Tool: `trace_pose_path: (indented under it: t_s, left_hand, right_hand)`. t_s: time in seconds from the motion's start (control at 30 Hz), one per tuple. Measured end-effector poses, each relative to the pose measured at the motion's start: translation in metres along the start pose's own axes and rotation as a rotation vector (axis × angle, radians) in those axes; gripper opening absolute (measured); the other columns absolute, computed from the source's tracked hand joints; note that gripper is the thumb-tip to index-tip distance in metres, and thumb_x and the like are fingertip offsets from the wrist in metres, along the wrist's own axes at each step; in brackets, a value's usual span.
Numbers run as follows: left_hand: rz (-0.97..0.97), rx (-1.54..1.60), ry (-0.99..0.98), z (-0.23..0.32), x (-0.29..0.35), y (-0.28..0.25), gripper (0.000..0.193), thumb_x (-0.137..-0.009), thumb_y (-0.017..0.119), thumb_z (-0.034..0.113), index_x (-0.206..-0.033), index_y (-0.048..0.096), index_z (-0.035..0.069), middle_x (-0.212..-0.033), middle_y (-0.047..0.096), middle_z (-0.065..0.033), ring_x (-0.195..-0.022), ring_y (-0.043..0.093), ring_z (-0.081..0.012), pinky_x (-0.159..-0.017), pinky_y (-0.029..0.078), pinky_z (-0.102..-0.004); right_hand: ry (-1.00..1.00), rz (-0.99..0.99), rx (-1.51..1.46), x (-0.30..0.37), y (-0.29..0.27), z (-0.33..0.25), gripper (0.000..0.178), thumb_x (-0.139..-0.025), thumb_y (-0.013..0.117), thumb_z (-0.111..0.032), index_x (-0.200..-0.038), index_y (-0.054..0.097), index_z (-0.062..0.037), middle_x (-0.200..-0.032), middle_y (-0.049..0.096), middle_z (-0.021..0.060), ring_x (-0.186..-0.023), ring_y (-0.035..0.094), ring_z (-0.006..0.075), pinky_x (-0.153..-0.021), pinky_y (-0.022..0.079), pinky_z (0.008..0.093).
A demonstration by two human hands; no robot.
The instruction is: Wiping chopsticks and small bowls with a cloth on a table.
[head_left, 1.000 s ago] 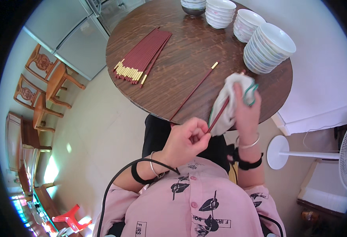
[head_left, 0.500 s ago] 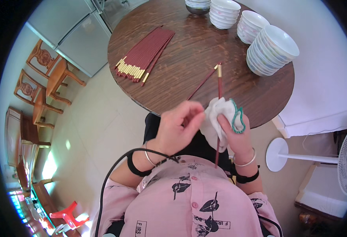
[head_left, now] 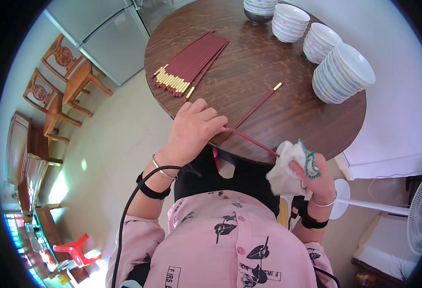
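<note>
The left hand [head_left: 196,127] pinches a red chopstick [head_left: 254,141]. To its right, the right hand [head_left: 312,176] clutches a white cloth [head_left: 287,165] around the chopstick.

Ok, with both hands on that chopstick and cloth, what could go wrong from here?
The held chopstick crosses above the loose chopstick, whose near end lies at the table edge; a nudge might knock it off. The tallest bowl stack stands near the table's right edge, so a wide swing of the right hand could bump it.

Brown table [head_left: 249,62] — chopstick pile [head_left: 194,62], lone chopstick [head_left: 259,104], 4 bowl stacks [head_left: 338,77].
</note>
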State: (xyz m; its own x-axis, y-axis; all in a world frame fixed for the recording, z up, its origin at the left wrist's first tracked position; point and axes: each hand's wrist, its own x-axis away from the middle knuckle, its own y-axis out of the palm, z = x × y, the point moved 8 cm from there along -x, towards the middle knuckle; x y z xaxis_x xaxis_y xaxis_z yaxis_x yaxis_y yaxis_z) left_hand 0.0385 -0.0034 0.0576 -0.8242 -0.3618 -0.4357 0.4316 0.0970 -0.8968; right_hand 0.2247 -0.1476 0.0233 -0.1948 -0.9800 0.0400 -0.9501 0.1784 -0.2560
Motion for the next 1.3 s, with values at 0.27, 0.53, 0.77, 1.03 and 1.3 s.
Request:
trace_pose_path:
  t_s: [0.27, 0.53, 0.77, 1.03, 1.3]
  left_hand:
    - [0.017, 0.074, -0.119, -0.018, -0.002, 0.015, 0.013, -0.075, 0.068, 0.019, -0.084, 0.065, 0.010, -0.074, 0.057, -0.0031, -0.074, 0.054, -0.0233, -0.064, 0.045, -0.0340]
    - [0.154, 0.008, -0.399, -0.070, -0.008, 0.032, 0.016, -0.081, 0.065, 0.018, -0.090, 0.063, 0.005, -0.078, 0.057, -0.0106, -0.074, 0.059, -0.0307, -0.061, 0.047, -0.0380]
    - [0.197, -0.172, -0.413, -0.088, -0.023, 0.039, 0.015, -0.081, 0.063, 0.017, -0.083, 0.054, 0.006, -0.081, 0.054, -0.0106, -0.073, 0.060, -0.0271, -0.060, 0.050, -0.0369]
    - [0.305, -0.185, -0.328, -0.044, -0.021, 0.016, 0.017, -0.079, 0.067, 0.018, -0.084, 0.057, 0.005, -0.080, 0.055, -0.0102, -0.073, 0.057, -0.0272, -0.062, 0.046, -0.0368]
    - [0.101, 0.394, -0.328, 0.002, -0.014, 0.050, 0.018, -0.076, 0.070, 0.017, -0.078, 0.058, 0.003, -0.066, 0.057, -0.0105, -0.064, 0.057, -0.0278, -0.057, 0.046, -0.0361]
  right_hand:
    - [-0.043, 0.581, 0.147, -0.004, -0.036, 0.036, 0.018, -0.085, 0.069, -0.015, -0.092, 0.064, 0.0002, -0.082, 0.062, 0.0043, -0.074, 0.055, 0.0099, -0.068, 0.045, 0.0254]
    - [0.060, 0.768, -0.159, 0.006, -0.056, 0.055, 0.028, -0.085, 0.070, -0.020, -0.100, 0.062, 0.0015, -0.093, 0.064, 0.0052, -0.086, 0.059, 0.0110, -0.076, 0.046, 0.0256]
    - [0.068, 0.725, -0.121, 0.006, -0.053, 0.061, 0.027, -0.086, 0.069, -0.019, -0.101, 0.062, 0.0015, -0.094, 0.065, 0.0053, -0.085, 0.059, 0.0108, -0.076, 0.046, 0.0255]
    - [0.055, 0.685, -0.118, 0.002, -0.053, 0.060, 0.023, -0.086, 0.068, -0.018, -0.098, 0.064, 0.0013, -0.091, 0.065, 0.0046, -0.083, 0.059, 0.0105, -0.075, 0.046, 0.0254]
    - [0.070, 0.685, -0.039, 0.001, -0.050, 0.049, 0.026, -0.086, 0.066, -0.016, -0.104, 0.062, 0.0028, -0.097, 0.065, 0.0055, -0.086, 0.059, 0.0112, -0.077, 0.046, 0.0246]
